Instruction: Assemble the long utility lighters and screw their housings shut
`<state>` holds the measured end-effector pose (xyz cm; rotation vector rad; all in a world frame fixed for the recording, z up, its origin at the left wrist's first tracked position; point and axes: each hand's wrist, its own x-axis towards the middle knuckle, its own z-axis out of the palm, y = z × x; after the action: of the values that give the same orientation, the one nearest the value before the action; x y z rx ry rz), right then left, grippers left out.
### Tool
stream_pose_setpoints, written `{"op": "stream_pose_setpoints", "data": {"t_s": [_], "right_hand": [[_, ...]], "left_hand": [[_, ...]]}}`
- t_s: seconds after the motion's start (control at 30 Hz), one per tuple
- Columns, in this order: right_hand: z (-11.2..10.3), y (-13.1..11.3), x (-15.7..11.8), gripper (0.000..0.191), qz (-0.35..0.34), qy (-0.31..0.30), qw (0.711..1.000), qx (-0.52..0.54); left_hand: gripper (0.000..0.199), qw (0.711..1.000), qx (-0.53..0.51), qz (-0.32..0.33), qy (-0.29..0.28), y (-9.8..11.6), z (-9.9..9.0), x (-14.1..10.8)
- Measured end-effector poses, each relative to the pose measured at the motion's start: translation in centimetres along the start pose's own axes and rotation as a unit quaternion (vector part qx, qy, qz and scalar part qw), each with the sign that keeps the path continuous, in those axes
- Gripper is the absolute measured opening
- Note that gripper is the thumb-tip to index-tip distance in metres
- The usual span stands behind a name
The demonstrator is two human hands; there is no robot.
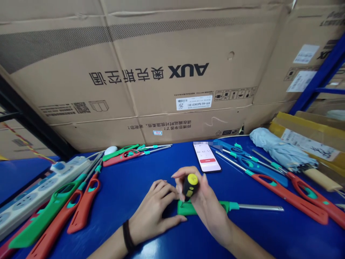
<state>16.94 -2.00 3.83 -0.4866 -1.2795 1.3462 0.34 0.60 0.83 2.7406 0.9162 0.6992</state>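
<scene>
A green gas lighter with a long metal tube lies flat on the blue table, its tube pointing right. My left hand, with a dark band at the wrist, braces the handle's left end between thumb and fingers. Above that end, my right hand is closed around a screwdriver with a black and yellow handle. The screwdriver stands nearly upright, its tip at the lighter's handle. My right hand covers the middle of the lighter.
More red and green lighters lie at left beside a white power strip. A phone showing a timer lies behind my hands. At right are red and blue lighters, a folded umbrella and a yellow-taped carton. A large cardboard box stands behind.
</scene>
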Motion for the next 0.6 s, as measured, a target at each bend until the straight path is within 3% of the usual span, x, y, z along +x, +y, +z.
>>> {"op": "stream_pose_setpoints", "data": {"t_s": [0.07,0.17,0.3,0.43,0.53,0.6], "right_hand": [[0.06,-0.26,0.21,0.038,-0.011,0.002,1.000,-0.025],[0.31,-0.65,0.32,0.016,-0.027,0.005,0.999,-0.026],[0.26,-0.45,-0.02,0.019,-0.009,-0.009,1.000,-0.014],[0.08,-0.47,-0.17,0.040,-0.021,-0.027,0.998,-0.056],[0.53,-0.76,-0.10,0.022,-0.034,-0.038,0.996,-0.075],[0.93,-0.73,-0.13,0.017,-0.044,-0.029,0.998,-0.024]], "left_hand": [[0.038,1.000,0.011,0.003,-0.004,-0.04,0.02,-0.02],[0.036,1.000,0.013,0.002,0.001,-0.05,0.15,-0.10],[0.026,1.000,-0.027,-0.012,0.002,0.06,0.26,-0.10],[0.025,0.999,-0.029,-0.016,0.009,0.08,0.25,-0.12],[0.027,0.999,-0.028,-0.022,-0.008,0.03,0.30,-0.18],[0.026,0.999,-0.037,-0.029,-0.015,0.03,0.33,-0.17]]}}
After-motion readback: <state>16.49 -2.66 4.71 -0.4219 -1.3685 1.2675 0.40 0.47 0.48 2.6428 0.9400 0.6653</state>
